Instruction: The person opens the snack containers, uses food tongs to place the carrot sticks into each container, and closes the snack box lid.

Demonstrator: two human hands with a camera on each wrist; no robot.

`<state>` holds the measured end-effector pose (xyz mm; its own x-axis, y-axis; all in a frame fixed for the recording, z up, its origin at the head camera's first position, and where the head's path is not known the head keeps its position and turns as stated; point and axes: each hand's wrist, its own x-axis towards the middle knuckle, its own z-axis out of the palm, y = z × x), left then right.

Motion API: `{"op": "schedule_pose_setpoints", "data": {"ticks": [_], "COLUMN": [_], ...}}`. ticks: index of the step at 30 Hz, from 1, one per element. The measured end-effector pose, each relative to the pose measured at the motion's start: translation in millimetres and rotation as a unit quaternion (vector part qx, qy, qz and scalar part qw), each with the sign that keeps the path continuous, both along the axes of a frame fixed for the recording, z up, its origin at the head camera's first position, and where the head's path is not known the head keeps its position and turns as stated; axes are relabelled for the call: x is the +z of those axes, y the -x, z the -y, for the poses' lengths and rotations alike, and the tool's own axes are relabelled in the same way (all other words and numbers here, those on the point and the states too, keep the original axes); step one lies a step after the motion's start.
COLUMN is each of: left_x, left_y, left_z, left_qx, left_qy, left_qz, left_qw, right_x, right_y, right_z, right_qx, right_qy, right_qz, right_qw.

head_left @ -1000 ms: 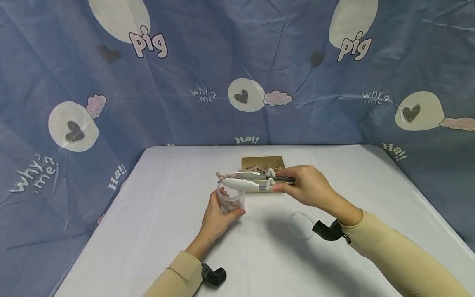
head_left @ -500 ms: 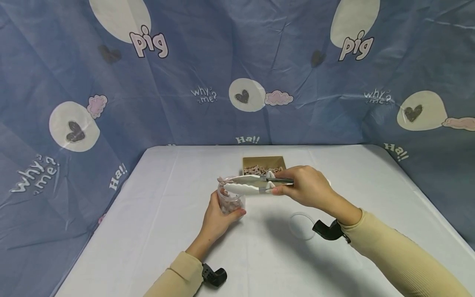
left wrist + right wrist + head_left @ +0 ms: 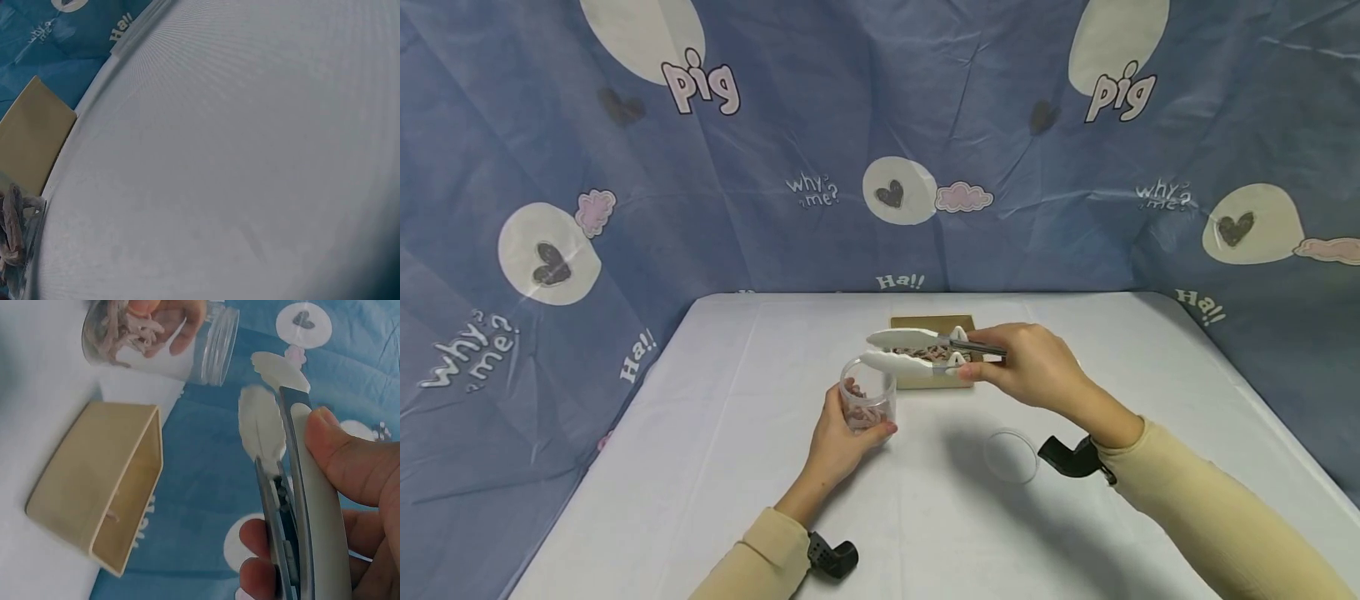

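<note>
My left hand (image 3: 841, 446) holds a clear jar (image 3: 882, 400), its fingers and thumb wrapped around the sides. Inside the jar lie pinkish-brown, twisted strips (image 3: 128, 328), whose exact kind I cannot tell. My right hand (image 3: 1041, 367) grips a pair of tongs (image 3: 322, 506) with white, scalloped tips. In the head view the tips sit just above the jar's open mouth, spread apart, and nothing shows between them. Behind the tongs stands a tan box (image 3: 934, 324) with more of these strips (image 3: 925, 354) in it.
A clear ring-shaped outline, seemingly a lid (image 3: 1011, 457), lies on the white tabletop (image 3: 760, 375) below my right wrist. A blue printed cloth (image 3: 820, 108) hangs behind the table. The box stands just beyond the jar, slightly right.
The tongs came down to the jar's mouth with strips between their tips, released them, then rose and drew back to the right. The left hand and jar have stayed in place.
</note>
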<state>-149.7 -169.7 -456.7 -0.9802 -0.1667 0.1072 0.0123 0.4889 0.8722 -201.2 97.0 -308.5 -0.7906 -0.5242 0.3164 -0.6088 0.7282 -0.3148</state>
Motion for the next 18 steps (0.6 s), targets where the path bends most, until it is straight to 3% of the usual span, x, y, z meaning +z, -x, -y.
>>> {"op": "schedule_pose_setpoints", "data": {"ticks": [5, 10, 18], "left_x": [-1.1, -1.1, -0.5], "left_y": [-0.9, -1.0, -0.3], "left_z": [1.4, 1.9, 1.1], "left_qx": [0.000, 0.003, -0.001], "left_qy": [0.004, 0.004, -0.002], "left_qz": [-0.003, -0.002, -0.001], "left_qw": [1.0000, 1.0000, 1.0000], "right_x": [0.3, -0.1, 5.6], "right_y": [17.0, 41.1, 68.6], "right_z": [-11.0, -24.2, -25.6], "right_qx": [-0.033, -0.060, -0.034], "right_qy": [-0.024, -0.083, -0.178], "right_qz": [0.016, 0.046, 0.103], "right_qw": [0.9990, 0.9936, 0.9780]}}
